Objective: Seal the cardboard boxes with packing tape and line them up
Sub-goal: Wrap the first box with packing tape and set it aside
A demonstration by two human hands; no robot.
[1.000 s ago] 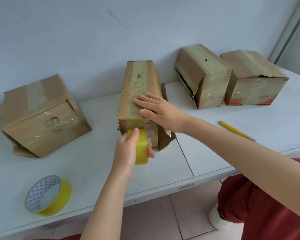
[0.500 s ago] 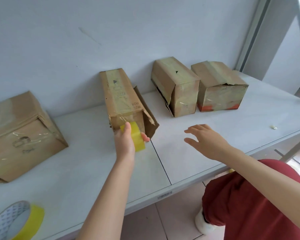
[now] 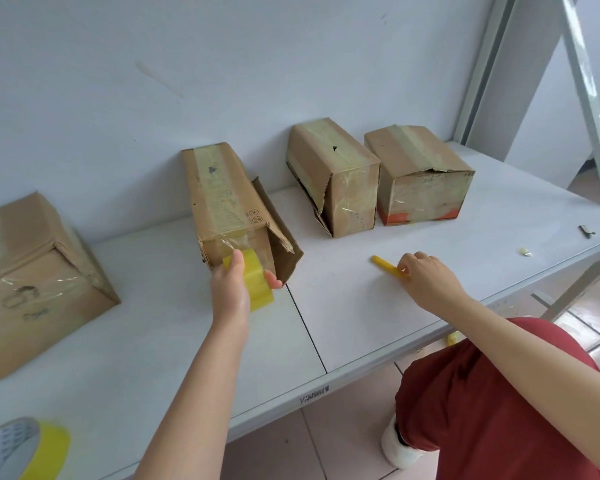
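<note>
1. Upper right, the slanted box point(image 3: 333, 174) and the orange-striped box point(image 3: 420, 178) sit side by side, both taped over.
2. At the centre box point(image 3: 222, 202), the left hand point(image 3: 231, 292) grips the tape roll point(image 3: 258, 287) at its near end; a side flap gapes open.
3. The right hand point(image 3: 426, 277) pinches the yellow cutter point(image 3: 387, 266) on the counter point(image 3: 343, 313), likely to cut the strip.
4. The far-left box point(image 3: 32, 271) sits askew, not yet lined up.

The person's left arm point(image 3: 194, 375) is extending forward from the near edge, bare, angling slightly to the right. The left hand point(image 3: 234, 289) is gripping a yellow tape roll point(image 3: 258, 289), with the thumb lying over its top and the fingertips showing at its right side. The right arm point(image 3: 534, 348) is angling in from the near right toward the far left. The right hand point(image 3: 428, 278) is facing palm down, knuckles up, its curled fingers pinching the near end of a yellow cutter point(image 3: 385, 264).
</note>
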